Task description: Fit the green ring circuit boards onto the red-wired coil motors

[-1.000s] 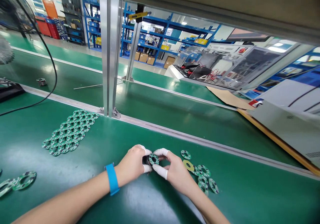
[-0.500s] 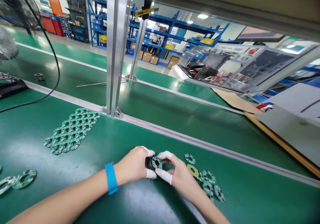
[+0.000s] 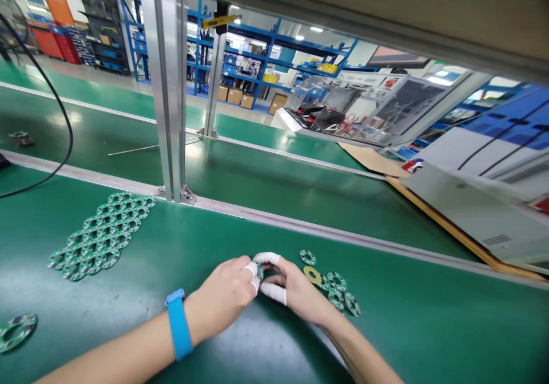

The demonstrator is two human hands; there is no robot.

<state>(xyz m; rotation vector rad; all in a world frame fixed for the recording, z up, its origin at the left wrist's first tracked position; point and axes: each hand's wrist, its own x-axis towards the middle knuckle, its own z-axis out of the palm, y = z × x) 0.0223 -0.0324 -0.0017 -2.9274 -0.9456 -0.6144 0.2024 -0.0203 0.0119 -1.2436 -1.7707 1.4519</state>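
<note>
Between my two hands is a small ring-shaped circuit board (image 3: 260,271), green with dark and pale marks and mostly covered by fingers. My left hand (image 3: 234,284), with a blue band at its wrist, is closed on its left side, the white-covered fingertips pinched together. Curved around the right side, my right hand (image 3: 285,284) has white-covered thumb and forefinger at the board's edges. Any part beneath the board is hidden. Just right of my right hand lie several loose ring boards (image 3: 337,282) and a yellow ring (image 3: 312,275).
On the left of the green table (image 3: 206,230), many ring boards (image 3: 103,232) lie in close rows. Another board (image 3: 18,332) lies at the near left. A metal post (image 3: 167,87) stands on the rail behind. A black cable (image 3: 64,110) hangs at left.
The view has shifted right. My left fingers have closed over the ring board, whose face showed openly between both hands before, with a dark part behind it.
</note>
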